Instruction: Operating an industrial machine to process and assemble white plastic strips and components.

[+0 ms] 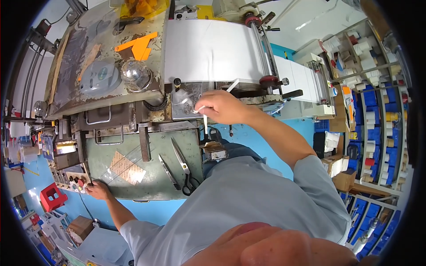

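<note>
My right hand (222, 106) is closed with its fingertips pinched on a thin white strip (205, 122), over the metal edge below the white sheet. Part of the strip hangs down under the fingers, and another white length (232, 85) angles up beside the knuckles. A blurred whitish shape (181, 96) is next to the fingertips. Far to the left, my left hand (98, 190) rests at the control panel (73, 179), its fingers reaching to the panel's end beside the buttons. Those fingers show small; they appear stretched out, with nothing visibly held.
The wide white sheet (208, 51) runs under a roller (261, 48). On the green board (106, 155) lie black-handled scissors (181, 159), a cutter knife (168, 172) and a patterned card (126, 167). An orange tool (140, 45) sits on the worn machine top. Shelves with blue bins (370, 99) stand right.
</note>
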`<control>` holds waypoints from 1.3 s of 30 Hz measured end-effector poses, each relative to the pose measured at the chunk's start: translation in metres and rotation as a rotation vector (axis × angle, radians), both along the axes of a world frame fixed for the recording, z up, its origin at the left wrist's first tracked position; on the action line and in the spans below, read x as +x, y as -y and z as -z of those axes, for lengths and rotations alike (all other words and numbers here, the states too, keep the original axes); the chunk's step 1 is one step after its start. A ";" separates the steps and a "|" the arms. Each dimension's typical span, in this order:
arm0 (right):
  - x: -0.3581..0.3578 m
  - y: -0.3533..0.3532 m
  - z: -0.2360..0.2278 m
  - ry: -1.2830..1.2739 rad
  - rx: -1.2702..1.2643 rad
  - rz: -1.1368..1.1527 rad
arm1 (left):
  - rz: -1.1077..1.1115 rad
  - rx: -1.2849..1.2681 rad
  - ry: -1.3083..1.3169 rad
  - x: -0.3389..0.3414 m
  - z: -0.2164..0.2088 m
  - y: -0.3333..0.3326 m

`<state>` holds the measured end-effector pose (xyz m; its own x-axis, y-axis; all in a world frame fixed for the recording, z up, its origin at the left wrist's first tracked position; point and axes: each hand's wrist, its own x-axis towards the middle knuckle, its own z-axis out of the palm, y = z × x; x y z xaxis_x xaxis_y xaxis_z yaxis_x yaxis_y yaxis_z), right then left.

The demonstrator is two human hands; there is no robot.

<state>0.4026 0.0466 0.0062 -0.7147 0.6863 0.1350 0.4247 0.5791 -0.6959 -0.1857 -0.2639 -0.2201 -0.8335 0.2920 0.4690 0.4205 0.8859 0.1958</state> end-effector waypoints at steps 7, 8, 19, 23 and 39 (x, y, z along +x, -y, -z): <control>-0.003 0.020 -0.004 -0.053 0.009 0.091 | 0.016 -0.030 -0.084 -0.008 0.009 0.006; -0.002 0.020 -0.013 -0.021 -0.037 0.193 | 0.051 -0.036 -0.107 -0.012 0.009 0.008; -0.003 0.054 -0.030 -0.167 -0.187 -0.073 | 0.048 -0.036 -0.110 0.000 0.004 0.000; 0.009 0.054 -0.047 -0.283 -0.167 -0.075 | 0.031 -0.006 -0.102 -0.007 0.006 0.004; 0.023 0.046 -0.053 -0.338 0.142 0.022 | 0.118 -0.003 -0.145 -0.014 0.008 0.019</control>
<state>0.4255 0.0001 0.0593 -0.5989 0.6583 0.4559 0.1975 0.6732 -0.7126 -0.1996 -0.2832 -0.2278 -0.7167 0.3858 0.5809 0.5456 0.8290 0.1226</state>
